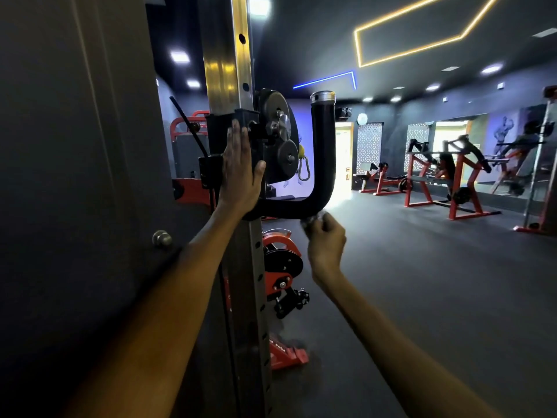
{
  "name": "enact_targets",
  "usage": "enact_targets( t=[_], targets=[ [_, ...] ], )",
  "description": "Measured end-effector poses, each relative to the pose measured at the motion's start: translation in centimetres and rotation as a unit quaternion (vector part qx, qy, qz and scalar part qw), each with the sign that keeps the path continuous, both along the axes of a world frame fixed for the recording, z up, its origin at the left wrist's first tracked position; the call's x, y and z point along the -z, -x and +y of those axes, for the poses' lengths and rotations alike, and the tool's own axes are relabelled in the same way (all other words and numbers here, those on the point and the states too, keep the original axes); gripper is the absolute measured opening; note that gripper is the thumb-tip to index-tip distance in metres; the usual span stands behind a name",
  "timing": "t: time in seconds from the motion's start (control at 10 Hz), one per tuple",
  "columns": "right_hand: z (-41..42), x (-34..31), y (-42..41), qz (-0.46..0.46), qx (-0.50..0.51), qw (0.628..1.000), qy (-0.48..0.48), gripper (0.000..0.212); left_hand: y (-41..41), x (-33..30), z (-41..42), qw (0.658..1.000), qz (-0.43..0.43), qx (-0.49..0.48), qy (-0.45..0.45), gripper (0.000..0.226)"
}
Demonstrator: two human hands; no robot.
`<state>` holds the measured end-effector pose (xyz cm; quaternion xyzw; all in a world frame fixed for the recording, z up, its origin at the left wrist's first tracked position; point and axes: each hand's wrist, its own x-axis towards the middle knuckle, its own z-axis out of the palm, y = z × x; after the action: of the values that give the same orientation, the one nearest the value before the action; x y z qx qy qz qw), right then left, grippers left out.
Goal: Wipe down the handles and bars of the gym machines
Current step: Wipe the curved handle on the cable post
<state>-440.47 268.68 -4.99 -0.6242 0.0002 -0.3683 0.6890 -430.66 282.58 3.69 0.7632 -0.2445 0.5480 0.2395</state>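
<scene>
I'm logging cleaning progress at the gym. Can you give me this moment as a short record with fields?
place: gym floor beside a cable machine upright
left hand: flat, fingers straight, pressed on the black pulley carriage
right hand: fingers curled round a small blurred wad, apparently a cloth
contact: wad touches the underside of the black U-shaped handle
handle tip: chrome cap
background: red plate-loaded machines

Two hands: left hand (241, 167), right hand (325, 239). One curved black handle (324, 164). One perforated steel upright (229, 64). One carabiner (303, 171). One round door knob (162, 238). One blurred grey cloth (313, 220). Two lit ceiling outlines: one yellow (422, 31), one blue (325, 79).
</scene>
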Motion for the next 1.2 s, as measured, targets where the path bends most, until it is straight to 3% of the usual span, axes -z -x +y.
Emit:
enact_targets(
  t=[0.1,0.2,0.3,0.4,0.5,0.6,0.7,0.8,0.9,1.0,1.1,1.2],
  targets=[
    [1.5,0.1,-0.2,0.046,-0.120,0.988,-0.090,0.024,-0.1,0.1,0.1,1.000,-0.004,0.005,-0.005,0.069],
    [1.1,-2.0,0.7,0.066,-0.301,0.915,-0.260,0.025,0.0,-0.1,0.1,1.000,-0.013,0.009,-0.005,0.068],
    [-1.1,-3.1,2.4,0.092,-0.311,0.905,-0.275,0.018,0.0,0.0,0.1,1.000,-0.006,0.014,-0.001,0.068],
    [-3.4,-4.4,6.3,-0.032,-0.124,0.989,-0.067,0.020,-0.2,0.1,0.1,1.000,-0.024,0.018,-0.002,0.065],
    [-4.2,-5.4,6.6,-0.243,0.137,0.930,0.240,0.020,-0.1,0.1,0.1,0.999,-0.029,0.021,0.002,0.063],
    [-6.2,-4.5,1.4,-0.313,0.329,0.647,0.612,0.045,-0.1,0.1,0.3,0.999,-0.026,0.031,-0.001,0.061],
    [-5.9,-2.4,-0.8,-0.304,0.361,0.597,0.648,0.037,-0.2,0.1,0.5,0.999,-0.024,0.041,-0.013,0.060],
    [-1.4,-0.6,-2.1,-0.271,0.350,0.601,0.665,0.028,-0.1,-0.1,0.7,0.997,-0.006,0.069,-0.021,0.064],
    [2.6,-1.7,-2.9,-0.188,0.274,0.640,0.693,0.016,-0.1,-0.2,0.8,0.996,-0.002,0.084,-0.026,0.070],
    [4.3,-2.3,-4.7,-0.182,0.281,0.633,0.698,0.027,0.0,-0.2,0.9,0.996,0.003,0.087,-0.033,0.074],
    [2.0,0.1,-6.3,-0.314,0.307,0.545,0.714,0.031,0.1,-0.3,1.0,0.996,0.010,0.081,-0.032,0.069],
    [-3.1,4.0,-5.9,-0.332,0.211,0.600,0.697,0.034,0.1,-0.3,0.7,0.998,0.019,0.062,-0.017,0.063]
  ],
)
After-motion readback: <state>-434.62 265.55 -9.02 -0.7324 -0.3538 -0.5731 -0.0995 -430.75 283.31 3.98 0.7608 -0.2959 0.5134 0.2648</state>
